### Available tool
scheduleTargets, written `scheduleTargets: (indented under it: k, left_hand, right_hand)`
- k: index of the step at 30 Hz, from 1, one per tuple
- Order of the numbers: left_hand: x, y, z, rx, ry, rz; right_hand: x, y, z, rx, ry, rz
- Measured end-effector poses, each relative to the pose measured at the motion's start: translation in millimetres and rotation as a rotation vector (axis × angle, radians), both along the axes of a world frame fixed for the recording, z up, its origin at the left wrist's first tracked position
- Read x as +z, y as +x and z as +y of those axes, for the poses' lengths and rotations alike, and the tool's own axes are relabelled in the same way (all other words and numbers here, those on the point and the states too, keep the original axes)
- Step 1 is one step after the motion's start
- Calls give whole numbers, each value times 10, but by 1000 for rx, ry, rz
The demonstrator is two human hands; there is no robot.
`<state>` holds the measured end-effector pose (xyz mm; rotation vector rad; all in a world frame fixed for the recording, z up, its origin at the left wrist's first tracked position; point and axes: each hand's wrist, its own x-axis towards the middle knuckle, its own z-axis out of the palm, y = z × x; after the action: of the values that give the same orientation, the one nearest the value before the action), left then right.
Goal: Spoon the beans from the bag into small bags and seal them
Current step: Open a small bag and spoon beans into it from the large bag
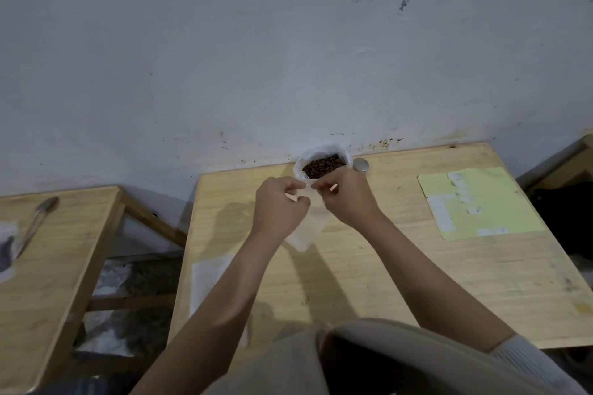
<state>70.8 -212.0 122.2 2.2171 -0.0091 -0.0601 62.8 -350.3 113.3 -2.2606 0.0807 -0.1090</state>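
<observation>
Beige cloth at the near edge (369, 359), then both hands above the pale wooden table (369, 266): left hand (280, 204) and right hand (348, 199) each pinch the top edge of a small clear plastic bag (305, 234), fingers curled, its mouth held between them just near of the open clear bag of brown beans (324, 166) by the far wall. Risk, as I judge it: a tug could knock that bean bag and spill it. Yellow sheet with white stickers (481, 202) lies right; no writing legible.

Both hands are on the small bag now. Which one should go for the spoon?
Probably the right hand: the spoon lies just beyond it, right of the bean bag. The left hand can keep pinching the small bag.
</observation>
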Motion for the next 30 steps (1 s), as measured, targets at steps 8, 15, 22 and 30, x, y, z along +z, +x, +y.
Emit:
scheduleTargets:
  k: [8,15,22,30]
  left_hand:
    - [45,-42,67,-157,-158,-127]
    - [-397,19,76,-296,273,-199]
    - [-532,32,39,-242,198,-363]
    - [-594,-16,67,-171,208,-490]
  right_hand:
    - [153,71,-101,-49,116,52]
    - [272,109,-192,10,235,123]
    - [329,85,-227,-25,244,164]
    - [326,145,-230,116,92,314]
